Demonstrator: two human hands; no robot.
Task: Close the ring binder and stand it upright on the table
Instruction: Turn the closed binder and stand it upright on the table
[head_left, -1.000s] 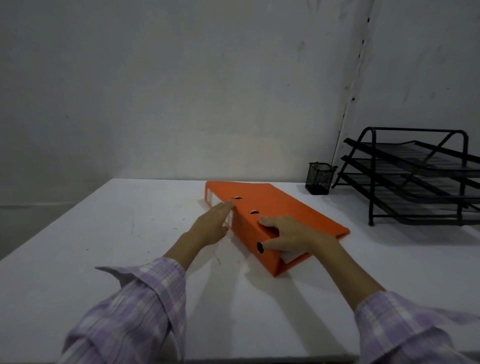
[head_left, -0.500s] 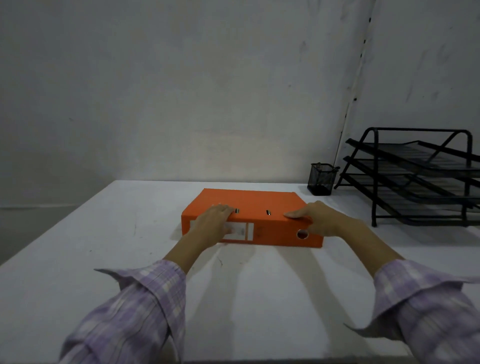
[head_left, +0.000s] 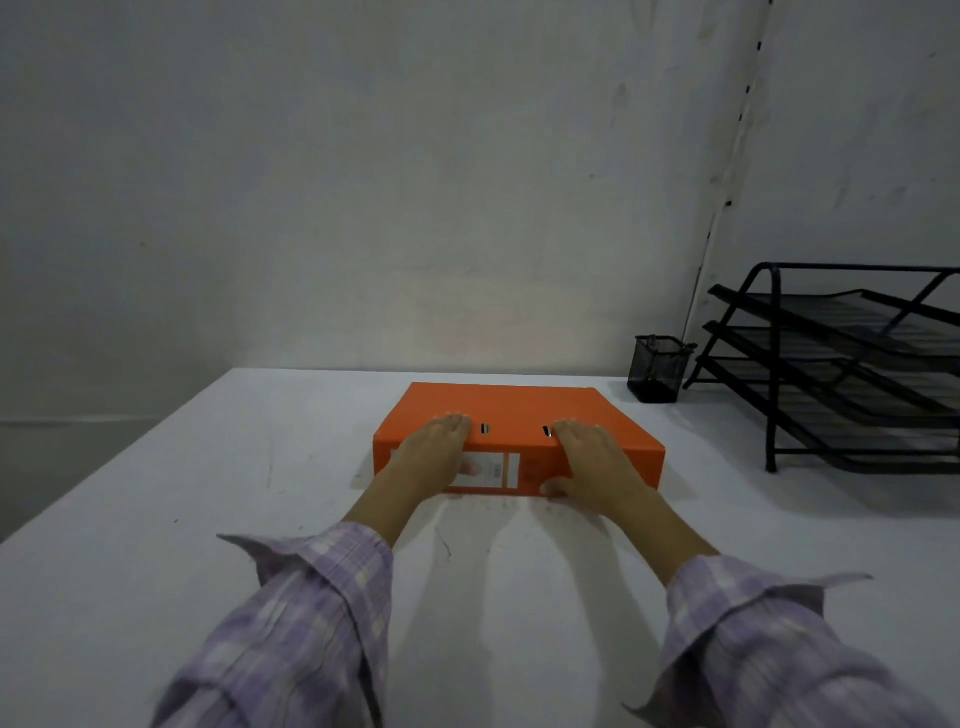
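Note:
An orange ring binder (head_left: 511, 408) lies flat and closed on the white table (head_left: 156, 519), its spine with a white label facing me. My left hand (head_left: 431, 457) grips the spine's left part, fingers over the top cover and thumb on the label. My right hand (head_left: 592, 462) grips the spine's right part the same way, thumb low at the spine's bottom edge. Two small metal slots show on the cover between my hands.
A black mesh pen cup (head_left: 655, 375) stands at the back right by the wall. A black three-tier wire letter tray (head_left: 852, 364) fills the right side. The grey wall runs behind the table's far edge.
The binder has turned from a diagonal lie until its spine faces me squarely. Both hands have shifted onto the spine, the right one moving from the far end towards the middle.

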